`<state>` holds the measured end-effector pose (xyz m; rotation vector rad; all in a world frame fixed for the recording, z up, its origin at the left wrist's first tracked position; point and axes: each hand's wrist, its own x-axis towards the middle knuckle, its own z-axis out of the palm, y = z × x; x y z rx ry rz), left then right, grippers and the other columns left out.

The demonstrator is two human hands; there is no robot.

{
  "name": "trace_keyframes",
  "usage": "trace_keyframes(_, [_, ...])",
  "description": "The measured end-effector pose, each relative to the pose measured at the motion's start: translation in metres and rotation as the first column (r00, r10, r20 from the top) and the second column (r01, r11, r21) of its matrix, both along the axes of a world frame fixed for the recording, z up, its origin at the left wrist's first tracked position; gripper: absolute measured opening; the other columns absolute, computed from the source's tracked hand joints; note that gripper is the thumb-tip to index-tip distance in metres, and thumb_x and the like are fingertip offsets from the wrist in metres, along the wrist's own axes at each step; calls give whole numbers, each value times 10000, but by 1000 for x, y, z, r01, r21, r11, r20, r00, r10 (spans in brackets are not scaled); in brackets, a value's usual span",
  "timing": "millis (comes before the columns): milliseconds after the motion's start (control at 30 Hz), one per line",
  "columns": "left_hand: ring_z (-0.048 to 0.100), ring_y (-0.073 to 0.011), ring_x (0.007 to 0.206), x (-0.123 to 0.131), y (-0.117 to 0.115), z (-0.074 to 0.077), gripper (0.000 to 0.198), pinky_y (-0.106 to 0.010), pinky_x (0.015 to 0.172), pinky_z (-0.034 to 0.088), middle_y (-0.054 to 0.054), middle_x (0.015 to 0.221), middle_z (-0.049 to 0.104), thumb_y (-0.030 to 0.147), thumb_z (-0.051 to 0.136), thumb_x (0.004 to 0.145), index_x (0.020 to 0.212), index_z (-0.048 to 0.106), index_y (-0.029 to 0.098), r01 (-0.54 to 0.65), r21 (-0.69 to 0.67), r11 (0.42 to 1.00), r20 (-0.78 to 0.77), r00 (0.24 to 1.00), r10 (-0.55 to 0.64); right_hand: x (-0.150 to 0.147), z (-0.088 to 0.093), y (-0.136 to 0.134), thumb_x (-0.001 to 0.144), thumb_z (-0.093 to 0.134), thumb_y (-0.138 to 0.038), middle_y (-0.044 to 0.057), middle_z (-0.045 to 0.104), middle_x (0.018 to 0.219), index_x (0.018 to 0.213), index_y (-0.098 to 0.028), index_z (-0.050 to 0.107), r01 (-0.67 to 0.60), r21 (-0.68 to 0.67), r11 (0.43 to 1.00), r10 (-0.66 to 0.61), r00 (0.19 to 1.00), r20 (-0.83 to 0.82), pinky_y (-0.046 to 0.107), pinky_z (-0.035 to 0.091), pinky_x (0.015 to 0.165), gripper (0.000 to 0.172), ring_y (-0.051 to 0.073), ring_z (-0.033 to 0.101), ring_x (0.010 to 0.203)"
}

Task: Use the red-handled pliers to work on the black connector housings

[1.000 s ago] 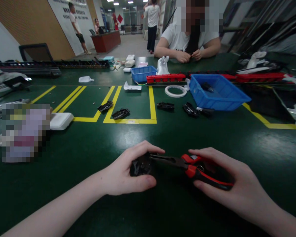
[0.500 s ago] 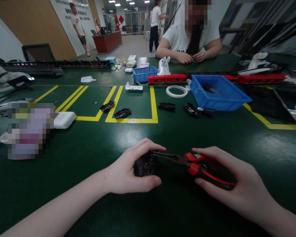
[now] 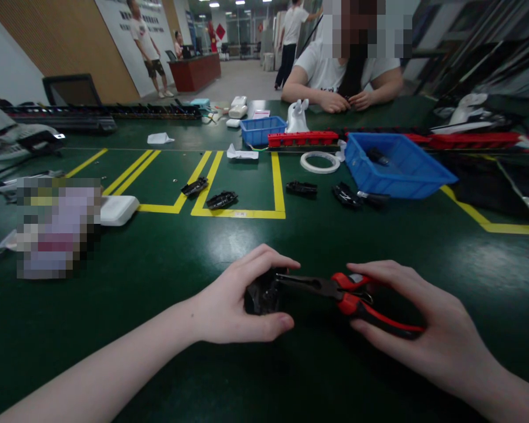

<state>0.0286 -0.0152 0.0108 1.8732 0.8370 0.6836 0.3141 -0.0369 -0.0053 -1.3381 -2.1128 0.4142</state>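
Between the thumb and fingers of my left hand is a small black plastic part, its far side hidden by the fingers. My right hand is closed around the red and black handles of a pair of long-nose pliers. The pliers point left, and their dark jaws reach the upper right of the black part. Whether the tips grip anything there is too small to tell. Further off lie similar black parts, one inside a yellow-taped box and another right of it.
A blue bin with a dark item inside stands at the right, near a roll of white tape. A smaller blue bin and a red strip lie further back. Across the green table sits a person.
The whole view has shifted slightly, so the table items appear a little further right. My hands keep nearly the same pose, with the pliers still at the black part.
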Motion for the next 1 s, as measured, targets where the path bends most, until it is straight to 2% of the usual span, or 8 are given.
trace_keyframes(267, [543, -270, 1060, 0, 0, -2, 525, -426, 939, 449, -83, 1181, 552, 372, 690, 773, 1252, 543, 213, 6, 15, 1000, 19, 1000, -7, -1, 4, 1, 780, 681, -446, 59, 675, 1096, 1196, -318, 596, -18, 40, 999, 16, 999, 27, 551, 469, 959, 444, 321, 628, 1045])
trace_keyframes(467, [542, -268, 1055, 0, 0, -2, 524, -418, 934, 445, -85, 1171, 554, 382, 692, 775, 1246, 546, 203, 3, 24, 1000, 24, 1000, -4, 1, 5, 4, 768, 709, -403, 27, 689, 1077, 1189, -352, 566, -95, 115, 989, 87, 993, 76, 617, 335, 1075, 449, 314, 642, 1016])
trace_keyframes(667, [547, -261, 1046, -1, 1, -3, 539, -400, 912, 453, -86, 1165, 557, 398, 698, 775, 1252, 547, 198, 9, 42, 999, 39, 999, -11, 3, 5, 6, 753, 713, -415, 36, 692, 1058, 1150, -339, 575, -96, 153, 984, 78, 990, 119, 623, 346, 1059, 427, 326, 630, 1038])
trace_keyframes(833, [548, -264, 1048, 0, 1, -4, 549, -397, 901, 460, -91, 1162, 563, 403, 699, 767, 1253, 551, 195, 2, 51, 999, 48, 999, -4, 4, 6, 9, 760, 692, -428, 53, 698, 1032, 1148, -294, 560, -163, 249, 955, 110, 971, 211, 624, 380, 995, 432, 325, 643, 985])
trace_keyframes(933, [554, -261, 1042, 0, 0, -4, 549, -396, 906, 461, -91, 1157, 569, 404, 696, 765, 1252, 557, 193, 20, 60, 998, 63, 998, -24, 5, 7, 9, 785, 660, -421, 54, 696, 1004, 1122, -277, 565, -175, 271, 947, 120, 971, 207, 603, 375, 1007, 378, 311, 648, 955])
trace_keyframes(1000, [561, -254, 1027, 1, 0, -4, 548, -388, 900, 466, -87, 1144, 571, 399, 693, 763, 1253, 560, 193, 39, 58, 998, 70, 997, -43, 6, 7, 8, 796, 644, -403, 52, 694, 992, 1112, -276, 566, -176, 257, 950, 130, 973, 188, 552, 429, 966, 350, 291, 656, 910])
